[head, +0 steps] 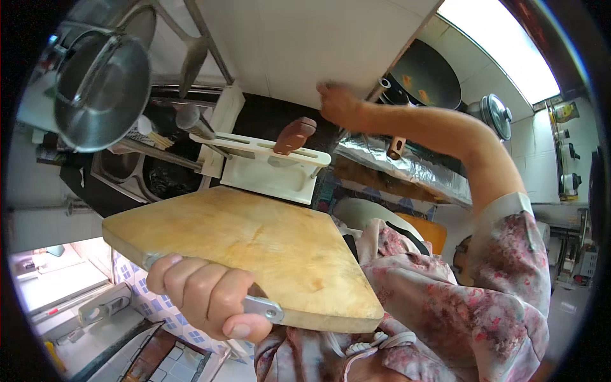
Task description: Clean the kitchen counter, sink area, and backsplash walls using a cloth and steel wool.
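My left hand (205,293) grips the metal handle on the edge of a thick wooden cutting board (267,243). The board is raised and tilted in front of my body. Stretched out toward the white wall, my right hand (341,107) looks blurred, its fingers partly curled; whether anything is in them is unclear. Just below and left of it, a reddish-brown knife handle (296,136) sticks up from a white knife rack (267,179). The rack stands on the dark counter (260,114), beyond the board's far edge.
Under my right forearm lies a foil-covered stove edge (405,164) with a copper-coloured pan handle (396,148). A dark wok (429,71) and a glass-lidded pot (499,117) stand behind. At left hang a steel pan (105,90) and a ladle (193,62), above a sink (121,167).
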### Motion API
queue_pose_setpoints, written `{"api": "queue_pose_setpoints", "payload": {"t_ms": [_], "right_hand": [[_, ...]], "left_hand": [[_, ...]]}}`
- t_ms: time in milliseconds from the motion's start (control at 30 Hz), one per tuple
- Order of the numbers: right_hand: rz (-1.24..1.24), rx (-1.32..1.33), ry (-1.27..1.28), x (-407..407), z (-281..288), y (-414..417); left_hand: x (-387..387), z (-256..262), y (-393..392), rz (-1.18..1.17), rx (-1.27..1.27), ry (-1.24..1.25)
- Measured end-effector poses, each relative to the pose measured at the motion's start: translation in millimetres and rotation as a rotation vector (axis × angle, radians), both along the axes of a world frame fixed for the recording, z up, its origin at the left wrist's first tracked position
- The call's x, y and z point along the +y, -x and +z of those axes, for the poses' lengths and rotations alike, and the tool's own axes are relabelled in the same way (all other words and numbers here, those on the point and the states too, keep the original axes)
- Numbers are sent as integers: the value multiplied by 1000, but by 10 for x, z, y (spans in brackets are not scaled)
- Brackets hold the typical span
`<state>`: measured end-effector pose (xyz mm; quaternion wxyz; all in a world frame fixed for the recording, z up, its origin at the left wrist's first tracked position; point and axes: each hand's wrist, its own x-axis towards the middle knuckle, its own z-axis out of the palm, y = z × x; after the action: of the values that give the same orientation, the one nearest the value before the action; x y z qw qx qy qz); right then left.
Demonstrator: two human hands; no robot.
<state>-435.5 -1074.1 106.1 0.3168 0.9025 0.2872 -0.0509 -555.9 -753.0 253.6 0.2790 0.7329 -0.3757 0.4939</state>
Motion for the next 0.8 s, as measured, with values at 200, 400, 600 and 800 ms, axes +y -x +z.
{"api": "queue_pose_setpoints", "payload": {"t_ms": [200, 400, 600, 800], "right_hand": [[-71, -272, -501, 167, 273, -332], [1, 120, 64, 176, -611, -95], [6, -228, -528, 544, -578, -787], [-165, -154, -612, 712, -1056, -549]], "left_hand": [[-43, 32, -75, 19, -25, 20], [-9, 86, 4, 16, 62, -70], [-35, 92, 23, 43, 62, -14], [-68, 56, -72, 11, 124, -27]]}}
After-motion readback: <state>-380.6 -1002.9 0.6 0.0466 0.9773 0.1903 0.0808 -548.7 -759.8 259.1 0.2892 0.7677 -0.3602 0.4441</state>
